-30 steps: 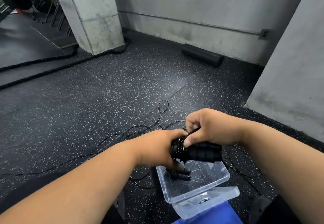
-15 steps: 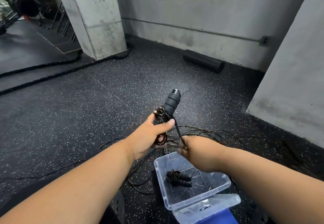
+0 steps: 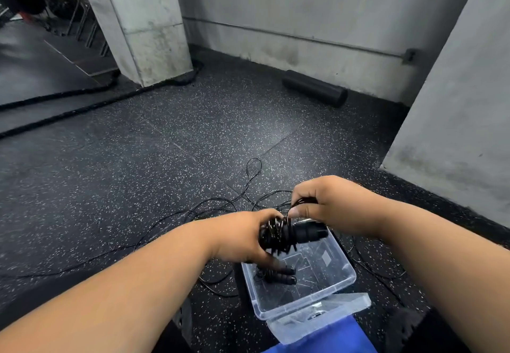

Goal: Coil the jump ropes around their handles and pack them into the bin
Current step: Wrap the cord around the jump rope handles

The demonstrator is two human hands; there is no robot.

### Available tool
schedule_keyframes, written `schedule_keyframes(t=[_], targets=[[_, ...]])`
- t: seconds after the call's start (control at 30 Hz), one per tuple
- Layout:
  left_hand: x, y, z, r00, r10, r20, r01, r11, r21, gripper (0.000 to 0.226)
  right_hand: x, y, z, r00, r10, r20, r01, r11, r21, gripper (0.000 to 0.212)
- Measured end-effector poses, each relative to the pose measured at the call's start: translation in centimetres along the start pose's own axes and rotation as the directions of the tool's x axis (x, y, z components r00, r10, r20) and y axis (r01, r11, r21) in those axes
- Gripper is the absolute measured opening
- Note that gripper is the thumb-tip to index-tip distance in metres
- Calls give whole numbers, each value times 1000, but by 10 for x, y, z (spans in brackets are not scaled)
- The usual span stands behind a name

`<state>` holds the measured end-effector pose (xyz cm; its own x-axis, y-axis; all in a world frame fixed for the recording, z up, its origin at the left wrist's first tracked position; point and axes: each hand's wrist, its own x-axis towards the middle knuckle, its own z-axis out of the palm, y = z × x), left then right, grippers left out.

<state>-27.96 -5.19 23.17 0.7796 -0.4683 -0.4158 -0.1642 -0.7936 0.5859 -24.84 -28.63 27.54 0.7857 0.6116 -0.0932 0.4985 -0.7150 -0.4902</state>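
Speckled rubber floor, broad and bare enough to let long cord sprawl without snagging. Concrete pillar and foam roller well apart from the work, out of the way.

Clear bin set on the floor just below both hands, mouth up, lid hanging off the near edge; placed there, most likely, so that a finished bundle needs only a short drop. Already inside, near the left wall: one coiled rope, cord wound round paired black handles, lying flat.

Loose cord of the rope in hand trailing across the floor beyond the hands in slack loops, with more cord lying to the bin's right; plenty left to wind, so coiling judged mid-way.

Handles held level above the bin's far edge, a thick band of turns at the left end. Left hand curled round that wound end, serving as the anchor so the turns stay tight. Right hand just above the free end, fingers and thumb pinching several strands, positioned to lay the next turn over the handles. Both grips closed, neither slack. Risk, as a judgement: turns springing off if the left grip eases.
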Motion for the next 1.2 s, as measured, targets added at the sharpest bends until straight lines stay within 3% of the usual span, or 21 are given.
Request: schedule_keyframes(t=[0.07, 0.17, 0.3, 0.37, 0.47, 0.6, 0.7, 0.8, 0.9, 1.0, 1.07, 1.13, 1.2], targets=[[-5, 8, 1, 997, 38, 63, -32, 995, -91, 82, 3, 9, 2, 999, 11, 45, -20, 979, 205, 23], [-12, 14, -3, 993, 86, 84, -64, 970, -233, 72, 4, 18, 1, 985, 41, 170, -126, 841, 526, 29], [-17, 15, 0, 985, 160, 58, -125, 911, -394, 70, 4, 24, 19, 951, -13, 309, -259, 513, 818, 31], [-19, 15, 2, 984, 176, 39, -141, 886, -443, 70, 7, 24, 29, 944, -15, 328, -301, 359, 883, 31], [-23, 18, 3, 988, 150, -30, -147, 873, -466, 87, 13, 22, 39, 951, 28, 308, -307, 186, 933, 32], [-24, 22, 2, 967, 165, -192, -242, 827, -508, 102, 21, 16, 46, 968, 62, 243, -247, 63, 967, 30], [-21, 25, 2, 957, 155, -245, -286, 648, -706, 84, 24, 7, 50, 970, 133, 203, -216, 97, 972, 14], [-17, 28, 1, 950, 52, -309, -286, 544, -788, 58, 23, -3, 46, 953, 246, 177, -210, 115, 971, 17], [-11, 27, -5, 921, -61, -384, -324, 426, -845, 53, 14, -3, 35, 936, 257, 240, -286, 161, 944, 21], [-10, 21, -16, 896, -130, -425, -347, 390, -853, 56, 5, -3, 28, 937, 232, 260, -318, 265, 910, 17], [-9, 17, -19, 896, -141, -422, -346, 375, -860, 56, 4, -7, 28, 947, 283, 152, -264, 414, 871, 21], [-6, 16, -17, 896, -142, -421, -351, 356, -866, 54, 3, -14, 30, 915, 395, -80, -232, 679, 697, 19], [-4, 18, -11, 888, -161, -431, -359, 341, -869, 56, 0, -20, 33, 857, 399, -325, -161, 808, 567, 4]])
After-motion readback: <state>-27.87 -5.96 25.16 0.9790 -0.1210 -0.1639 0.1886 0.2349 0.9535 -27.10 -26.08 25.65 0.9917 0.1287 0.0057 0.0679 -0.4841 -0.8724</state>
